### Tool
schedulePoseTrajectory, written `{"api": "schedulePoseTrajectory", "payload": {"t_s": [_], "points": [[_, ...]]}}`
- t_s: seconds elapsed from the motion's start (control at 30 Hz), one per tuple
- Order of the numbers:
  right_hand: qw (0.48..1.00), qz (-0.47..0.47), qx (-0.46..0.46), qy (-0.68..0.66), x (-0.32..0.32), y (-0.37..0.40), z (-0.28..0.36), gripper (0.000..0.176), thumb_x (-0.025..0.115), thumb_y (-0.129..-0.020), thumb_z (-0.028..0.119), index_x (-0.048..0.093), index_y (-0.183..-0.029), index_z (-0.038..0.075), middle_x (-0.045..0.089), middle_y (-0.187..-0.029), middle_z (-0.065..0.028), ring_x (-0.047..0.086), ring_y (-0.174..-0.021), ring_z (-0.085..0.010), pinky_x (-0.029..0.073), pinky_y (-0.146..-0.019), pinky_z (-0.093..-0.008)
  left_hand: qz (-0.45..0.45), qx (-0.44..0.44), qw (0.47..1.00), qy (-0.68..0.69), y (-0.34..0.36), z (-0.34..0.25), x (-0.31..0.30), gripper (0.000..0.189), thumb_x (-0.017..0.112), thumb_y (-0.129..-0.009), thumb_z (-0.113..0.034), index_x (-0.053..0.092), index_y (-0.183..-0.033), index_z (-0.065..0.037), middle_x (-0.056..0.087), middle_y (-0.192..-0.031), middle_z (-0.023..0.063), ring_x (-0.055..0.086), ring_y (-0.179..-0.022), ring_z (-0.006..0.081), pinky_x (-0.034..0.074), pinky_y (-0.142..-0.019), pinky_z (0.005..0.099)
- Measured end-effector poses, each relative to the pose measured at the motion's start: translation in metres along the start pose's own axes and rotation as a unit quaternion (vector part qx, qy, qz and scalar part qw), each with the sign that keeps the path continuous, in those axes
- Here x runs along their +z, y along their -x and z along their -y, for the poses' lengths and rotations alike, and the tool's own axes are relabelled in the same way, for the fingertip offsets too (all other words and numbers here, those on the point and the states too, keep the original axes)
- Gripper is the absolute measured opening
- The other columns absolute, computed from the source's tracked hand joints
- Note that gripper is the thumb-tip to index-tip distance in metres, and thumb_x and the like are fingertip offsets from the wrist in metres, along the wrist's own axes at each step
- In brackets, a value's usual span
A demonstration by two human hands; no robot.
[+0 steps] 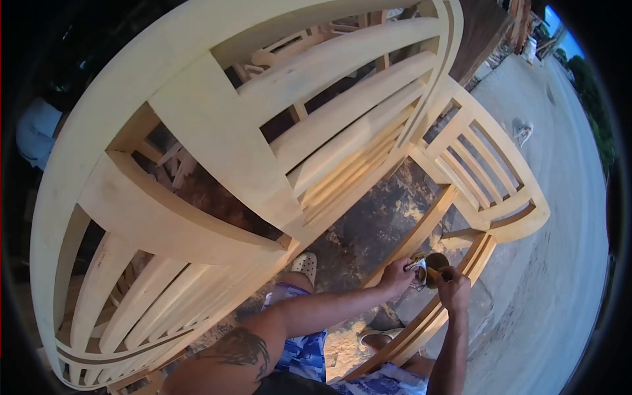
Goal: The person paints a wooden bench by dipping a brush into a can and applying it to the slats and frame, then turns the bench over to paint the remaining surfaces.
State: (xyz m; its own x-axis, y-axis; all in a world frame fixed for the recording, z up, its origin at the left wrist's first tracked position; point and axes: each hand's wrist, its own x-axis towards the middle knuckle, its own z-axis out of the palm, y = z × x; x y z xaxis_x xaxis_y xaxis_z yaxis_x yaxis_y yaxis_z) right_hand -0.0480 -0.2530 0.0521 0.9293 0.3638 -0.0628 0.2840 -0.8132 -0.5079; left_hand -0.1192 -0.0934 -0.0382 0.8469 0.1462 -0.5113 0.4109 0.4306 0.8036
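Note:
My left hand (395, 278) is closed at the side of a small shiny metal can (419, 271), its fingertips at the edge. Beside it shows a dark round opening or lid (437, 262). My right hand (454, 288) is closed right by that opening, its fingers pinched together; I cannot tell what they hold. Both hands are close together over the front rails (454, 289) of an unpainted wooden bench frame. The large slatted backrest (217, 138) rises on the left, and the slatted armrest side (490, 168) stands beyond the hands.
My legs are inside the bench frame, with one clog (305, 266) on the stained dark ground (375, 210). More wooden furniture parts (289, 49) show through the slats. A person in a white shirt (39, 128) is at the far left. A paved road (553, 263) runs along the right.

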Motion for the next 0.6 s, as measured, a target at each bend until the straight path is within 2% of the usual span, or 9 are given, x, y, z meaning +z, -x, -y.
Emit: {"api": "schedulePoseTrajectory", "payload": {"t_s": [0.07,0.1,0.2,0.23,0.33,0.5,0.6], "points": [[0.996,-0.004,0.068,-0.062,-0.026,0.007,0.02,0.019,0.075,-0.08,0.012,0.073,-0.097,0.002,0.07,-0.077,-0.0101,0.067,-0.067,-0.0187,0.054,-0.065,-0.0311,0.016,0.015,1.0,-0.007,-0.009,0.005,-0.003,0.02,0.06,-0.094,-0.01,0.061,-0.111,0.001,0.067,-0.099,0.0105,0.073,-0.085,0.0186,0.062,-0.063,0.0312],[0.991,-0.014,0.071,-0.112,-0.032,0.012,0.016,0.019,0.073,-0.081,0.011,0.072,-0.097,0.001,0.068,-0.075,-0.0079,0.064,-0.066,-0.0155,0.052,-0.064,-0.0293,0.018,-0.011,1.0,0.003,-0.008,0.001,-0.003,0.02,0.06,-0.093,-0.008,0.06,-0.111,0.002,0.066,-0.099,0.0102,0.073,-0.085,0.0186,0.062,-0.064,0.0317],[0.992,-0.025,0.043,-0.112,-0.051,0.029,0.012,0.024,0.069,-0.073,0.003,0.071,-0.097,0.001,0.069,-0.091,-0.011,0.065,-0.079,-0.0178,0.052,-0.074,-0.0307,0.01,-0.032,0.997,0.062,0.001,-0.02,0.0,0.017,0.058,-0.091,-0.003,0.061,-0.107,0.001,0.067,-0.1,0.0093,0.072,-0.085,0.019,0.062,-0.062,0.0315],[0.993,-0.026,0.04,-0.106,-0.056,0.034,0.01,0.024,0.067,-0.072,0.001,0.071,-0.096,0.001,0.069,-0.09,-0.0106,0.065,-0.079,-0.0178,0.052,-0.073,-0.0303,0.016,-0.02,0.998,0.057,-0.003,-0.016,-0.002,0.017,0.057,-0.091,-0.003,0.061,-0.107,0.001,0.067,-0.101,0.0095,0.073,-0.084,0.0189,0.062,-0.062,0.0313],[0.99,-0.035,0.032,-0.13,-0.061,0.048,-0.009,0.025,0.064,-0.071,-0.002,0.071,-0.095,0.0,0.068,-0.089,-0.0088,0.064,-0.079,-0.016,0.05,-0.073,-0.0283,0.015,-0.006,0.997,0.069,-0.006,-0.012,-0.004,0.016,0.062,-0.095,-0.012,0.062,-0.103,0.002,0.068,-0.095,0.0104,0.074,-0.081,0.0188,0.062,-0.059,0.0304],[0.975,-0.04,0.064,-0.211,-0.075,0.063,-0.026,0.025,0.061,-0.071,-0.006,0.07,-0.094,-0.001,0.066,-0.087,-0.004,0.059,-0.081,-0.0103,0.047,-0.074,-0.0242,0.018,-0.01,0.998,0.055,-0.006,-0.014,-0.004,0.014,0.061,-0.096,-0.011,0.062,-0.102,0.002,0.069,-0.096,0.011,0.074,-0.081,0.0185,0.062,-0.059,0.0297],[0.968,-0.045,0.094,-0.23,-0.082,0.069,-0.03,0.024,0.061,-0.073,-0.006,0.07,-0.094,0.0,0.067,-0.089,-0.0036,0.059,-0.083,-0.0102,0.046,-0.074,-0.0238,0.023,-0.008,0.999,0.044,-0.004,-0.014,-0.002,0.015,0.06,-0.096,-0.011,0.062,-0.102,0.002,0.069,-0.096,0.0106,0.074,-0.082,0.0181,0.062,-0.059,0.0293]]}}
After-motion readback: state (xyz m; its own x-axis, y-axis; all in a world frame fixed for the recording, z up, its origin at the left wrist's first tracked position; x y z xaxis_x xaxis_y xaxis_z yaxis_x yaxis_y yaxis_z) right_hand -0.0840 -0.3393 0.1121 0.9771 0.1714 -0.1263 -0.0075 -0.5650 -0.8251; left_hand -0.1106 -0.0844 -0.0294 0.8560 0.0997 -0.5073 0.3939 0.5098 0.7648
